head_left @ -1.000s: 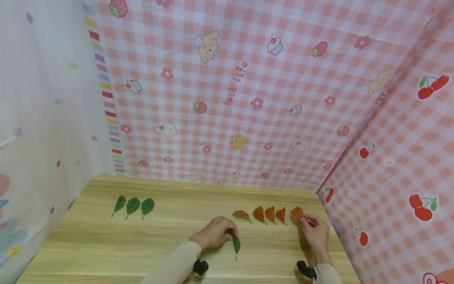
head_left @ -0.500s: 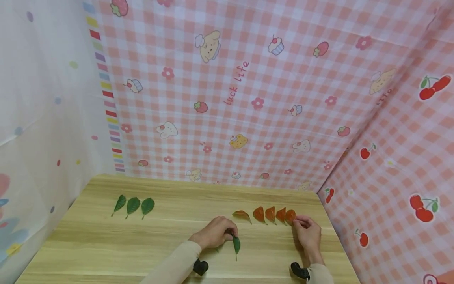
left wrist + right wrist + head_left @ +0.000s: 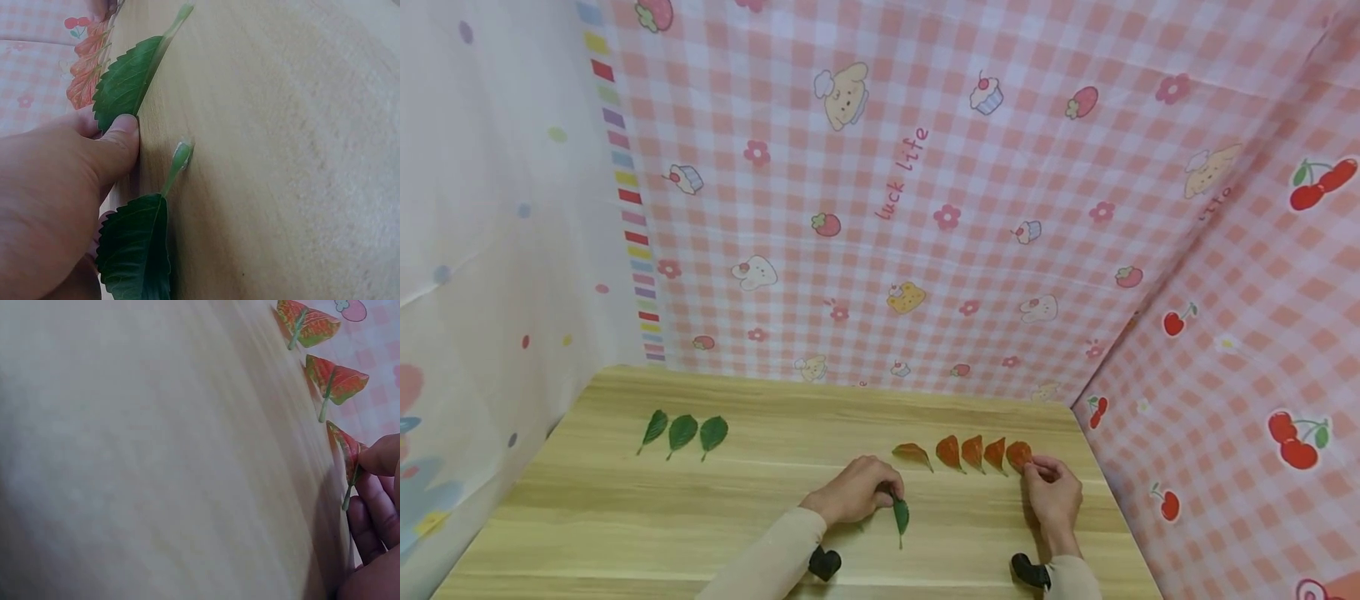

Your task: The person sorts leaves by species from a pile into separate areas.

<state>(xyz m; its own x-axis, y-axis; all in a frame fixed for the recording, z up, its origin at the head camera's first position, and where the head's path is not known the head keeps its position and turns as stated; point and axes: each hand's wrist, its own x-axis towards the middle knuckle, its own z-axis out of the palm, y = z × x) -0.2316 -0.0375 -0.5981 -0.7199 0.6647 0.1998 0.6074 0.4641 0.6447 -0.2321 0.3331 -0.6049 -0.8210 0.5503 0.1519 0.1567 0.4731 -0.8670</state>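
At the right end of a row of orange-red leaves, my right hand point(image 3: 1054, 496) pinches an orange-red leaf point(image 3: 1018, 456) between thumb and fingers, its stem point(image 3: 347, 496) pointing down toward the table. Several similar leaves point(image 3: 972, 452) lie to its left, the leftmost one turned more sideways. Near the middle, my left hand point(image 3: 856, 492) pinches the tip of a green leaf point(image 3: 128, 81) with a toothed edge, stem toward the body. A second green leaf point(image 3: 134, 244) lies beside that hand in the left wrist view, mostly hidden by the hand in the head view.
Three green leaves point(image 3: 682, 433) lie in a row at the far left of the wooden table point(image 3: 625, 517). A pink checked cloth wall point(image 3: 865, 275) closes off the back and right side, and a pale dotted cloth point(image 3: 490, 275) hangs at the left.
My right hand has brought its orange-red leaf leftward, close against the end of the row, then shifted it very slightly. My left hand stays in place with the green leaf.
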